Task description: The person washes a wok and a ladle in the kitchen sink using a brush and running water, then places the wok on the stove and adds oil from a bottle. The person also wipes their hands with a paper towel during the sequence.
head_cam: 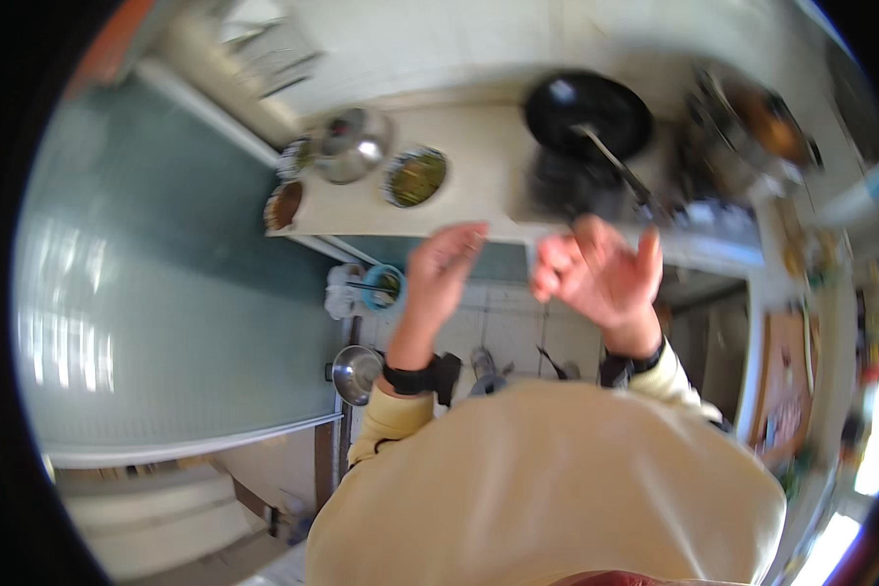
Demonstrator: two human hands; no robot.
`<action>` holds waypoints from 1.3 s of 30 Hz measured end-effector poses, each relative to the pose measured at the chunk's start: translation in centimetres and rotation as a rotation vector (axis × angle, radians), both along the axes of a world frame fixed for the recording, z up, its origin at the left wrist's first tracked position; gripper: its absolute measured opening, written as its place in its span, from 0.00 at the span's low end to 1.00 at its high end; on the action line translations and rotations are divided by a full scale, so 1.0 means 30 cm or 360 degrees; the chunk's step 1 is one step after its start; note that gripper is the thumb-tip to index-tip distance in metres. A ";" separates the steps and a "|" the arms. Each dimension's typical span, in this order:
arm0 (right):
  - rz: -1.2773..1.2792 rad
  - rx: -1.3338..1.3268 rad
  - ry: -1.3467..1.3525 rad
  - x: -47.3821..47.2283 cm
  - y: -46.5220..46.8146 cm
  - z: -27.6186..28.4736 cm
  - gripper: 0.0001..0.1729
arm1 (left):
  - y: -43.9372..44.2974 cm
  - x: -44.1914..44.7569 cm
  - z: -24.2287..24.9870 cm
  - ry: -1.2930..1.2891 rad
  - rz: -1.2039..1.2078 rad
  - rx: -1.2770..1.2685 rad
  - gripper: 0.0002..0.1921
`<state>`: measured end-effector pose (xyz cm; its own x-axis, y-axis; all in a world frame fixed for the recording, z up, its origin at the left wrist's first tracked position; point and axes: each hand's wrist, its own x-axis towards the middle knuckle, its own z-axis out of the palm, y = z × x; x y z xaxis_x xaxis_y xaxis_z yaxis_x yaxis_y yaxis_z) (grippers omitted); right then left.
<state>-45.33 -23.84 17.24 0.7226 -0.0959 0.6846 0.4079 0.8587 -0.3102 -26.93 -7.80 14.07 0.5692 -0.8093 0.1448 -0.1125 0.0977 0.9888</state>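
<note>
Both of my hands are raised in front of the counter's front edge, bare and somewhat blurred. My left hand (443,267) holds nothing that I can see. Its fingers point up and its thumb lies a little apart from them. Nearest to it on the counter (476,165) is a patterned dish of green food (416,177). My right hand (608,275) is empty, thumb spread and fingers partly bent, just in front of the stove (582,183). On that stove sits a black wok (586,110), with a dark-handled utensil (619,165) resting in it, the handle towards me.
A metal bowl or lid (353,145) and a brown-filled dish (286,205) stand at the counter's left end. Right of the wok is a large metal pot (740,124). A blue bin (382,288) and a metal basin (357,375) are low on the left, beside a frosted glass door (183,278).
</note>
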 end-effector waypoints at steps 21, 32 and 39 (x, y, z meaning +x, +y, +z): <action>-0.0249 -0.2495 0.2393 0.582 0.041 -1.096 0.28 | -0.117 2.220 0.349 -0.0859 0.0871 -0.0117 0.16; -0.0692 -0.2246 0.2596 1.036 0.173 -0.725 0.28 | -0.461 2.847 0.675 -0.2078 0.1168 0.0275 0.23; -0.0809 -0.2382 0.2675 1.132 0.129 -0.695 0.27 | -0.432 2.904 0.689 -0.2321 0.0885 0.0390 0.18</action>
<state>-11.36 -19.98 -3.60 0.6160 -0.5639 -0.5500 -0.7668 -0.2695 -0.5825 60.19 -20.75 34.74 0.2846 -0.6401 0.7136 -0.9084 -0.4178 -0.0125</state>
